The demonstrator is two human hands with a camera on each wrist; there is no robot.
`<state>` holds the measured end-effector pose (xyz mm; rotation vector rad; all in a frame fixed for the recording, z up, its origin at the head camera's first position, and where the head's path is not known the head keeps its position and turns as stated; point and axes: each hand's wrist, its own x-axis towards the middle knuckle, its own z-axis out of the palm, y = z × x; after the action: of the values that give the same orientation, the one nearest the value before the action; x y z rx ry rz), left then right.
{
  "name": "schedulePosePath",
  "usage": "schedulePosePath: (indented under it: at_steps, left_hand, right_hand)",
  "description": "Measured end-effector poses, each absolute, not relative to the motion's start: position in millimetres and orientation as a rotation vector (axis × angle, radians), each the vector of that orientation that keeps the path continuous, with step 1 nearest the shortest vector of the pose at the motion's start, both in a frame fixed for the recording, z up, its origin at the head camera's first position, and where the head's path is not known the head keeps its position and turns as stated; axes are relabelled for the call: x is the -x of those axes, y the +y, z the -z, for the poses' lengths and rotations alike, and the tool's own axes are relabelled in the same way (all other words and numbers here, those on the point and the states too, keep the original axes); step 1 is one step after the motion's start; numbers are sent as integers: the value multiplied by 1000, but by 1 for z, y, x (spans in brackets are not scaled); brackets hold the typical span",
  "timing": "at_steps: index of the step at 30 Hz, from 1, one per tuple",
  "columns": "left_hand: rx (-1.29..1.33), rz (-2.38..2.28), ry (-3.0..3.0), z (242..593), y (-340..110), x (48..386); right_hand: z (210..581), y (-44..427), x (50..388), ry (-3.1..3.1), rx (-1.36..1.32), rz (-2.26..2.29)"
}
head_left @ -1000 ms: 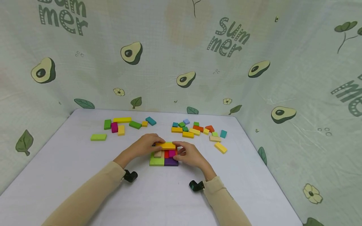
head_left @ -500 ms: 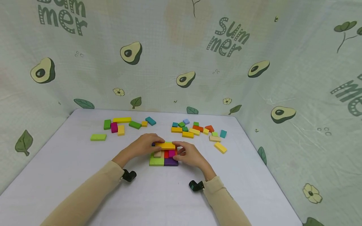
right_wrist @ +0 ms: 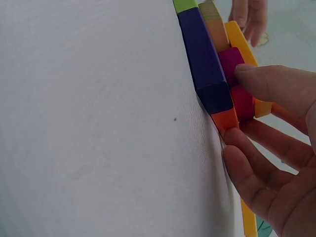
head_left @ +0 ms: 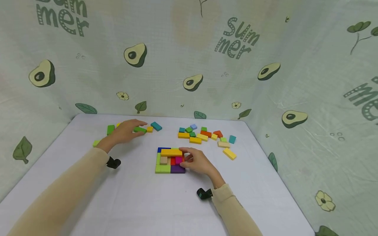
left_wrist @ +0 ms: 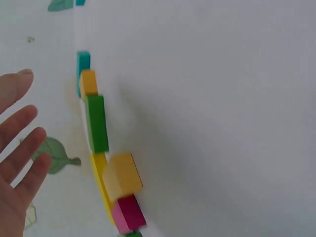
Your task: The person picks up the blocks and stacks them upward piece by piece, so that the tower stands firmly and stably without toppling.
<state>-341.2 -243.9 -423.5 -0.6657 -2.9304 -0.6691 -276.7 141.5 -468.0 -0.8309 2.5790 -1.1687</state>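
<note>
My left hand [head_left: 127,131] reaches over the blocks at the table's back left, fingers spread and nothing held. In the left wrist view, a green block [left_wrist: 97,123], a small orange block [left_wrist: 89,82] and a magenta block [left_wrist: 129,213] lie beside it, apart from the fingers. At the centre stands a low square block stack with a purple block [head_left: 178,169] in front and a yellow-orange block [head_left: 171,152] on top. My right hand [head_left: 198,161] holds this stack's right side. Its thumb [right_wrist: 269,81] presses a magenta block [right_wrist: 230,66]; its index finger touches the yellow-orange block's end.
Several loose blocks, among them a yellow block [head_left: 229,153] and a red-orange block [head_left: 206,134], are scattered at the back right. A teal block [head_left: 156,126] lies at the back centre. The white table [head_left: 165,203] meets a printed cloth backdrop [head_left: 165,59].
My left hand has let go of the yellow-orange block on the stack and moved back and left to the loose blocks. My right hand has stayed in place.
</note>
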Motion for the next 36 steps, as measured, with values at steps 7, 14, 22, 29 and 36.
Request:
schedulePosePath:
  at_steps: [7,14,22,29,36]
  left_hand:
    - [552,647,-3014,437,-297,370]
    - [476,611,-3097,449,-321,384]
    - [413,591,-3139,458,-316,393]
    - [379,582,-3146,458,-310,393]
    - [374,633,-3125,457,-309,391]
  right_hand:
    - [468,142,276,2569,814,1178]
    - [466,141,274,2577,786,1168]
    - [467,140,275,2571,766,1171]
    - [466,139,275,2574,758,1164]
    - [466,139,274,2577,748,1156]
